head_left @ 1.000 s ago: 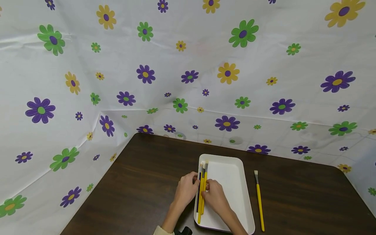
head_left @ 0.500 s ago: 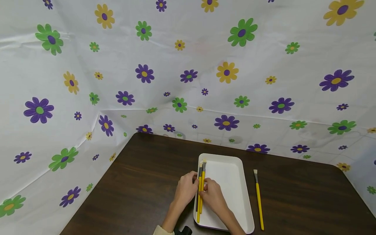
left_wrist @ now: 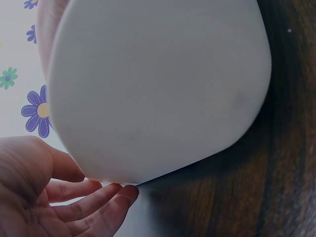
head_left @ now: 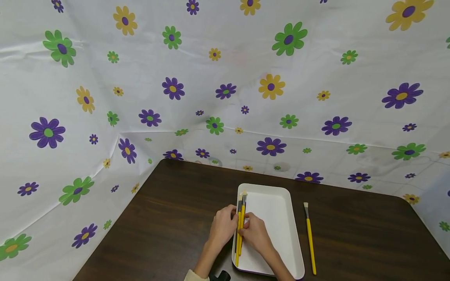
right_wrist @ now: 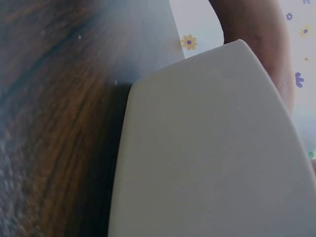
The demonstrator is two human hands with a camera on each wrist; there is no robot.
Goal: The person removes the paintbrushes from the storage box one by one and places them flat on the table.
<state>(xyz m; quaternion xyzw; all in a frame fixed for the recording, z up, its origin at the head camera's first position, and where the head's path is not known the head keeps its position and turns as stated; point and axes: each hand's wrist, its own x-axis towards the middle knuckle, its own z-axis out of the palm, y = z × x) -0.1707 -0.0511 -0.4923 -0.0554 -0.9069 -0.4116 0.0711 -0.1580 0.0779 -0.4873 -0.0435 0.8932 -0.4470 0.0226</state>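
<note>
Head view first: two yellow brushes (head_left: 238,228) are being pinched, as far as can be seen, by the curled thumb and fingers of the right hand (head_left: 257,233), inside the white tray (head_left: 275,234) along its left wall. Over that wall, the left hand (head_left: 224,221) is being held with bent fingers at the rim; whether anything is being clamped there cannot be told, the fingertips being partly hidden. By the look of it, the brushes are being lined up, bristles pointing to the far end. A light pinch on the handles is being called for, with the bristles being spared, the straight wall being used as a guide and the tray being steadied. One handle end is reaching nearer than the other, so some evening-up is being invited. Farther out, beyond the right wall, a lone yellow brush (head_left: 310,242) is lying on the dark table (head_left: 168,218), and the flowered cloth (head_left: 246,62) is hanging behind. Over to the wrists: on the left camera, the tray's outer wall is being shown with the left fingers at its edge, an angle being denied from above; on the right camera, only wall, wood, cloth and some skin are being offered, no brush being revealed.
</note>
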